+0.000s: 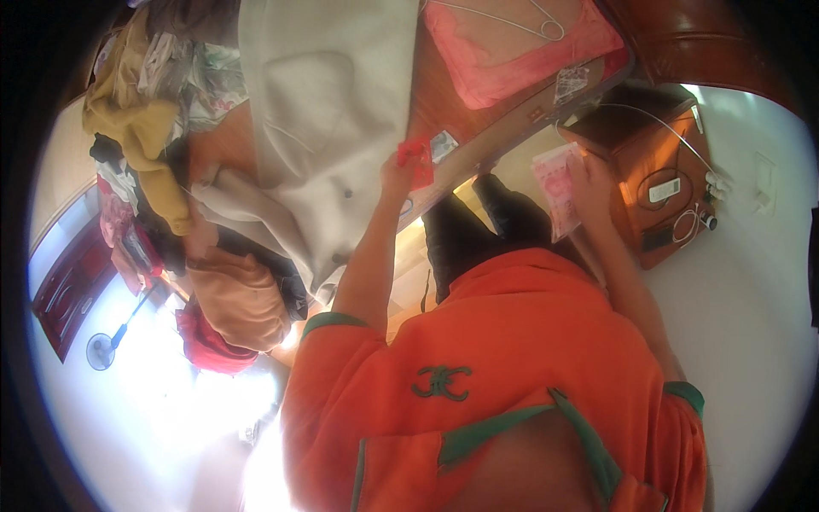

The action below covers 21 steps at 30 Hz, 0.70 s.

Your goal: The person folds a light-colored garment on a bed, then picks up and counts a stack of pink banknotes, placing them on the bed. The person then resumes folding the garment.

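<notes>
My left hand (pixel 396 174) grips a small red paper envelope (pixel 420 165) above the wooden edge of the bed. Just beyond the envelope, a small grey-and-white printed paper (pixel 443 146) lies on the wood. To the right, my right hand (pixel 590 185) holds several pink banknotes (pixel 555 187), fanned a little at the top, over the gap between the bed and a wooden nightstand (pixel 624 150). A beige coat (pixel 329 121) is spread flat on the wood, left of the envelope.
A pink-edged cushion (pixel 505 77) with a wire hanger (pixel 551 29) lies at the top. Piled clothes (pixel 150 128) cover the left side. A white remote control (pixel 664 191) and cables are by the nightstand. A blue fan (pixel 102 349) stands far left.
</notes>
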Each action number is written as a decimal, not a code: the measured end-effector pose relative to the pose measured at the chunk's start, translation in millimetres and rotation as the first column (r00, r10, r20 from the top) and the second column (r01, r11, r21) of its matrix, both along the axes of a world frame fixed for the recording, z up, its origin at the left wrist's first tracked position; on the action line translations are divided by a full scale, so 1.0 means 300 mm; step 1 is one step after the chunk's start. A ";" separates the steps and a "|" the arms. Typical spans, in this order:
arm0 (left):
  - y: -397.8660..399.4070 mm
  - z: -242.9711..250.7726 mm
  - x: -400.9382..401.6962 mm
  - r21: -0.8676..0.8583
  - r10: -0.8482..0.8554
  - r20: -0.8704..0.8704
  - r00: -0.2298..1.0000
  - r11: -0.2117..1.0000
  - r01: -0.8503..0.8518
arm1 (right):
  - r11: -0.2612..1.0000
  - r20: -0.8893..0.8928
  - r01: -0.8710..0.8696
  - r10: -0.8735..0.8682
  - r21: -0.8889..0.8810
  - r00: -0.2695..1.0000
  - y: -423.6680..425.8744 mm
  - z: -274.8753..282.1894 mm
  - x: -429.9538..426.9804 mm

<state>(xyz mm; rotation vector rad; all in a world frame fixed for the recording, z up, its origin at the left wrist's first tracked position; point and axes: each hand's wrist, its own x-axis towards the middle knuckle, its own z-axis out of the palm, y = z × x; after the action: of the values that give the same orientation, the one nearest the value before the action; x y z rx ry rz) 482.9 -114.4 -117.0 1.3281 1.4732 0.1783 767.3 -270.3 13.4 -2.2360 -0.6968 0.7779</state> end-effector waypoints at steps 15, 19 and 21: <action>-0.047 -0.121 0.133 0.375 -0.430 -0.525 0.734 0.658 0.653 | 0.997 0.026 -0.012 0.013 -0.072 1.000 -0.020 0.003 -0.003; -0.040 -0.216 0.079 0.257 -0.524 -0.598 0.607 0.592 0.764 | 0.997 -0.037 0.015 -0.018 -0.080 0.999 -0.020 -0.008 -0.015; -0.013 -0.189 0.095 0.277 -0.527 -0.592 0.610 0.578 0.768 | 0.994 -0.044 0.017 -0.022 -0.108 0.999 -0.021 -0.017 -0.016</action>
<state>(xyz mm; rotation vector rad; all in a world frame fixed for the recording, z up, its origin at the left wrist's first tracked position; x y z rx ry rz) 511.3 -118.2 -173.7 2.4366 1.1895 -0.2963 762.5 -276.6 8.4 -2.3104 -0.6236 0.8728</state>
